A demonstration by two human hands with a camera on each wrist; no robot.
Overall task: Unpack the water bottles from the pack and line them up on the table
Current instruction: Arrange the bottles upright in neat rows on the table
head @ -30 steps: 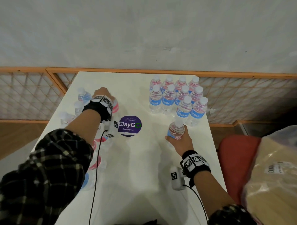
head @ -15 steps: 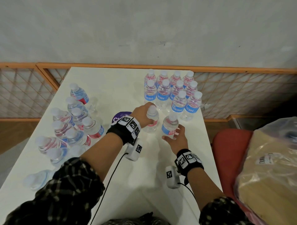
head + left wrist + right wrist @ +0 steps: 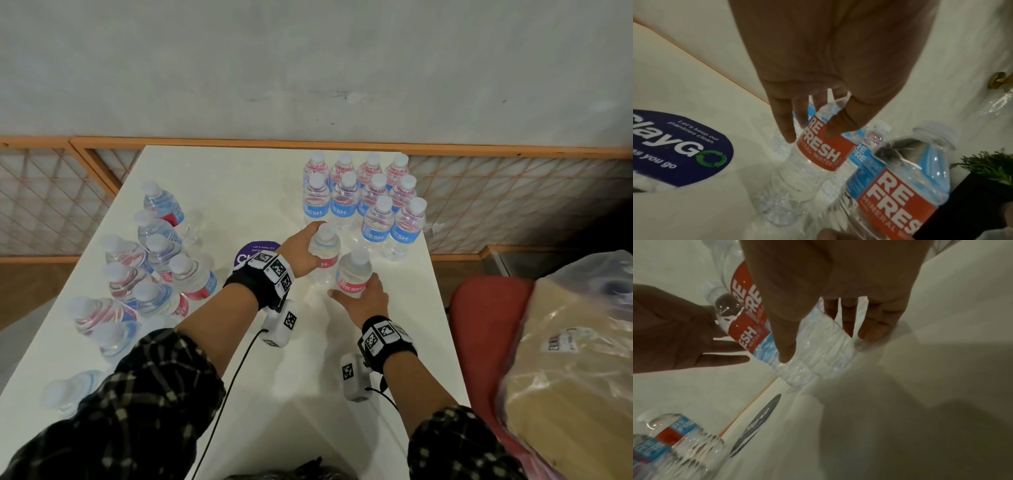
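Note:
Clear water bottles with red and blue labels stand on the white table. Several are lined up in rows at the back right. A loose cluster stands along the left side. My left hand grips the upper part of one bottle just in front of the rows; the left wrist view shows this left hand round the bottle with its base at the tabletop. My right hand holds a second bottle beside it, thumb and fingers on either side of that bottle.
A round purple ClayGo sticker lies mid-table, partly under my left wrist. The table's right edge runs close to the rows. Beyond it stands a red chair bearing a plastic bag. An orange lattice railing borders the far side.
My left hand lifted a bottle out of the left cluster and carried it across to the right, next to the right hand's bottle. The right hand kept hold of its bottle, barely moving.

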